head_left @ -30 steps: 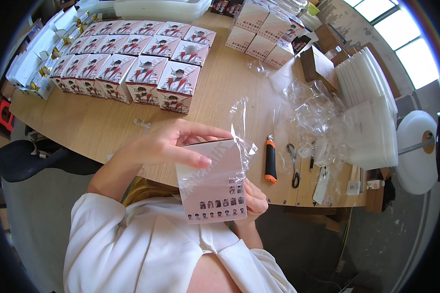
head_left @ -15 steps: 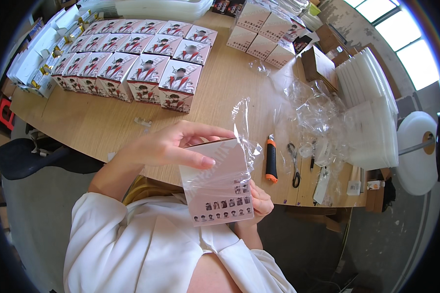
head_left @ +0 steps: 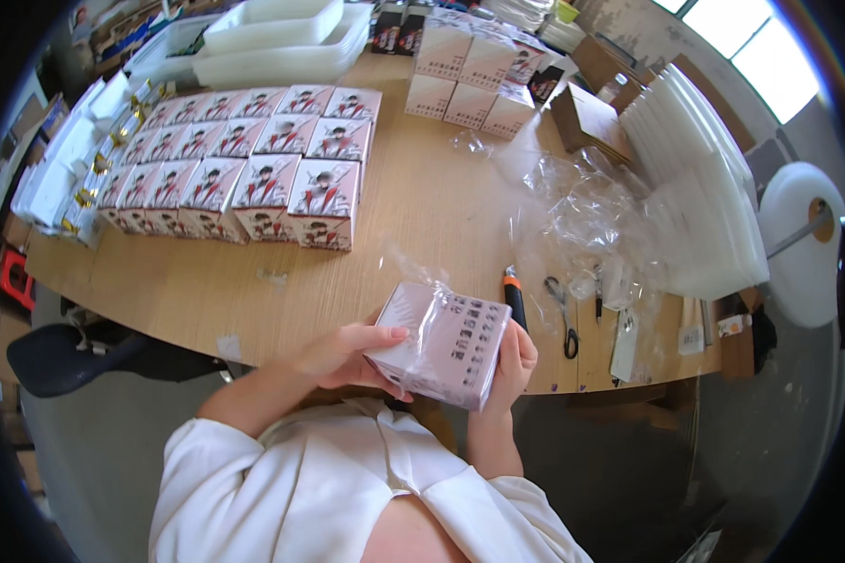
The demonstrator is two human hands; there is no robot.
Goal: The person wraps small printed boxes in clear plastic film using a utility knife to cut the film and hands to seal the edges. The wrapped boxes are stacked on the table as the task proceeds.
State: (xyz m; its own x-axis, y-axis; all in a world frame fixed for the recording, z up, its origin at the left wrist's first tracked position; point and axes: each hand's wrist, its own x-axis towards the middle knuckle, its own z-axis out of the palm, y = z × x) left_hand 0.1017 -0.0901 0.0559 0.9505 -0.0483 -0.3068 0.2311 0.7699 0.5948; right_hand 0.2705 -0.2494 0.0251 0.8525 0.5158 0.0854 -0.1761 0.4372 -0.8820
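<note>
Between my two hands is a pale pink cardboard box (head_left: pixel 441 342) with rows of small printed figures, tilted over the table's near edge. Clear plastic film (head_left: pixel 422 272) is around it, and a loose end sticks up past its far side. My left hand (head_left: pixel 357 357) grips the left end, thumb on top and fingers underneath. My right hand (head_left: pixel 514 364) is wrapped round the right end, its fingers partly hidden behind the box. Just beyond my right hand lies a black and orange utility knife (head_left: pixel 514 296), partly covered by the box and hand.
Rows of printed boxes (head_left: pixel 253 169) stand at the left. Scissors (head_left: pixel 565 324) and a black pen (head_left: pixel 598 296) lie on the wooden table (head_left: pixel 413 197). Crumpled clear film (head_left: pixel 582 202) and stacked translucent trays (head_left: pixel 695 178) are at the right. More boxes (head_left: pixel 469 80) sit far back.
The box has turned from nearly upright to lying tilted, with its printed figures now at the right. My left hand has slid down from its upper edge to its left end.
</note>
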